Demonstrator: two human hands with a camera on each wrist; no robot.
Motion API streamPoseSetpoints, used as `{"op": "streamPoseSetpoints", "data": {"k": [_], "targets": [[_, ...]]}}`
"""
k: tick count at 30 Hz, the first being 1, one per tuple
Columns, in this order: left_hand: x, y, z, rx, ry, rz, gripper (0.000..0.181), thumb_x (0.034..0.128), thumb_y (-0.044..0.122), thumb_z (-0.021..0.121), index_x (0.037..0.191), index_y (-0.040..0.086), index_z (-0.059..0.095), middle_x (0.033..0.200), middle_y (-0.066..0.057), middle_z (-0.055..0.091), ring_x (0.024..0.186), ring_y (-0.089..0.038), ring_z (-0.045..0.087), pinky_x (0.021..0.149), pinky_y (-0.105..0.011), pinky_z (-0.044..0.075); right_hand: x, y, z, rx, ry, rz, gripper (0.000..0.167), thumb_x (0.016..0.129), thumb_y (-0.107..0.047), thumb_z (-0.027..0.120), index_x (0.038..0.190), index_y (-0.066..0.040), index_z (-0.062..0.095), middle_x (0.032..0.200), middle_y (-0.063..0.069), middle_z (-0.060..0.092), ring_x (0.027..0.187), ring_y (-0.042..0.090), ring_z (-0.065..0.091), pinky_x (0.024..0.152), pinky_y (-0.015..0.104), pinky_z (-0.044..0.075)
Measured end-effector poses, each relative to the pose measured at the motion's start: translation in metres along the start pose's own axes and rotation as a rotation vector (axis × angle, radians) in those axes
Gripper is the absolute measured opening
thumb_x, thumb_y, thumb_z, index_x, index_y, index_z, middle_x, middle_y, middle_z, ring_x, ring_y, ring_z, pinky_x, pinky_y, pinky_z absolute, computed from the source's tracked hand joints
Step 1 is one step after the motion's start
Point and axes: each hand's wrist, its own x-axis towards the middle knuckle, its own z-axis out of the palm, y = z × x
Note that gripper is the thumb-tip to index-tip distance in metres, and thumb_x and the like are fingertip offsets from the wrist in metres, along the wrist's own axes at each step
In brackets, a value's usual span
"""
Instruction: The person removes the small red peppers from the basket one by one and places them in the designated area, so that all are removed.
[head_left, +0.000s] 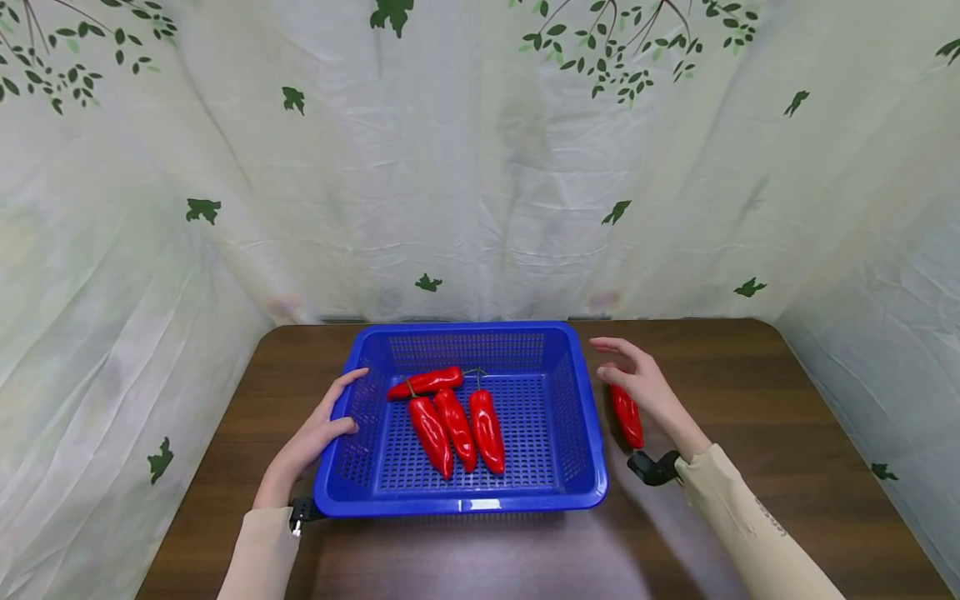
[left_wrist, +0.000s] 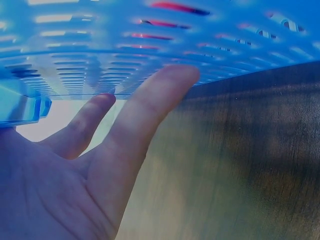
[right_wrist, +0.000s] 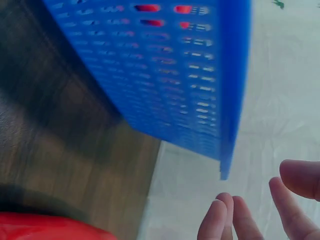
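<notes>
Hanging across the back and down both sides, a pale, wrinkled cloth (head_left: 480, 200), printed with green leaves, takes up most of what I see. Before it spreads the dark wooden surface (head_left: 750, 400), its far corners rounded. On that sits a blue basket (head_left: 459, 506), perforated all over and left of the surface's middle. Two cream sleeves (head_left: 757, 525) reach in from the near side.

The left hand (head_left: 318, 429) grasps the basket by its left rim. The right hand (head_left: 637, 375) is holding nothing — it hovers just right of the basket, fingers loosely bent, thumb and fingertips apart.

Four red peppers (head_left: 456, 429) lie inside the basket, toward its left and middle: one crosswise at the back, three side by side in front of it, running toward the near wall. A fifth pepper (head_left: 628, 417) lies outside, on the surface to the right, partly covered by the right hand in the head view.

Smallest of all — a black wrist mount (head_left: 654, 468) at the right cuff, and thin green stems (head_left: 478, 381) among the peppers.
</notes>
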Motion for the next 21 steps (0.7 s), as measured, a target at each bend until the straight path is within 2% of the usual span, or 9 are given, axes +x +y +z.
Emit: {"op": "streamPoseSetpoints", "data": {"k": [4,8,12,16,21], "targets": [[0.0,0.0,0.0,0.004,0.003,-0.005,0.076,0.0833,-0.002,0.044,0.15,0.025,0.018,0.15,-0.022,0.009,0.116,-0.05,0.037,0.077,-0.05,0.049,0.0,-0.006,0.002,0.032,-0.028,0.0,0.042,0.093,0.0,0.053,0.135,0.004,0.048,0.134,0.024,0.048,0.113,0.042,0.051,0.085,0.028,0.048],[0.0,0.0,0.0,0.005,0.005,-0.004,0.076,0.0829,-0.002,0.044,0.15,0.025,0.019,0.15,-0.022,0.009,0.116,-0.051,0.037,0.077,-0.05,0.049,0.001,-0.012,0.004,0.052,-0.053,0.013,0.041,0.094,-0.001,0.052,0.135,0.003,0.047,0.135,0.025,0.047,0.117,0.044,0.049,0.09,0.039,0.047],[0.0,0.0,0.0,0.008,0.006,0.0,0.076,0.083,-0.002,0.045,0.15,0.025,0.019,0.15,-0.022,0.009,0.115,-0.051,0.037,0.077,-0.049,0.049,0.002,-0.018,0.006,0.066,-0.071,0.013,0.041,0.094,0.001,0.051,0.134,0.005,0.046,0.133,0.027,0.048,0.113,0.044,0.053,0.09,0.049,0.045],[0.0,-0.001,0.0,0.015,0.004,0.004,0.076,0.0835,-0.002,0.044,0.15,0.024,0.018,0.15,-0.022,0.009,0.116,-0.051,0.036,0.077,-0.049,0.049,0.005,-0.025,0.01,0.069,-0.09,0.009,0.041,0.094,0.001,0.052,0.135,0.006,0.046,0.132,0.028,0.049,0.114,0.043,0.052,0.09,0.053,0.044],[0.001,-0.001,-0.001,0.015,0.001,0.005,0.076,0.084,-0.002,0.044,0.15,0.025,0.018,0.15,-0.022,0.008,0.116,-0.051,0.036,0.077,-0.05,0.05,0.007,-0.031,0.016,0.037,-0.106,0.018,0.041,0.094,-0.003,0.052,0.135,0.003,0.047,0.133,0.027,0.048,0.116,0.042,0.051,0.089,0.052,0.045]]}}
